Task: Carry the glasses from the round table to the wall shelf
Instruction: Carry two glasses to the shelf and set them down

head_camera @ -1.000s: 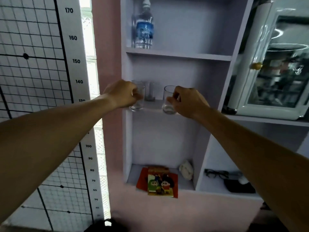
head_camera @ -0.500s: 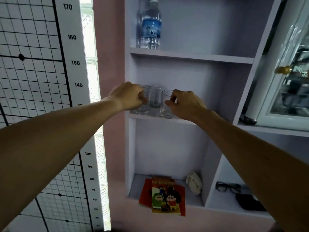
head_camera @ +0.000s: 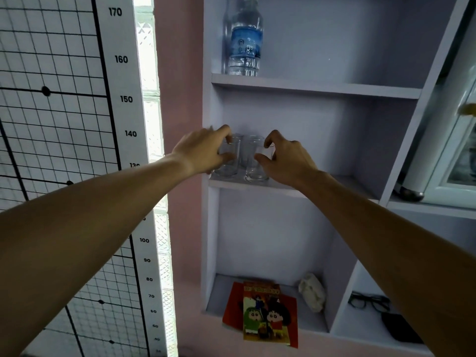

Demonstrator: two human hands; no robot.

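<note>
Head view: two clear drinking glasses are seen standing upright on the middle board of the wall shelf [head_camera: 322,188], close to its front edge. The left glass [head_camera: 228,161] is gripped by the left hand [head_camera: 203,150], with the thumb on its near side and the fingers curled over its rim and far side. The right glass [head_camera: 257,166] is held by the right hand [head_camera: 286,158], thumb low on the wall and fingertips pinched at the rim. Both bases appear to be resting on the board, though contact cannot be confirmed through the clear glass. At least one further glass [head_camera: 247,148] is seen just behind, between the two. A water bottle [head_camera: 244,39] is stood on the board above. On the lowest board a comic book [head_camera: 268,315] is laid overhanging the front edge, with a crumpled white object [head_camera: 311,295] near it; spectacles [head_camera: 368,302] are laid in the compartment to the right. A height chart [head_camera: 123,99] is fixed to the wall at the left
</note>
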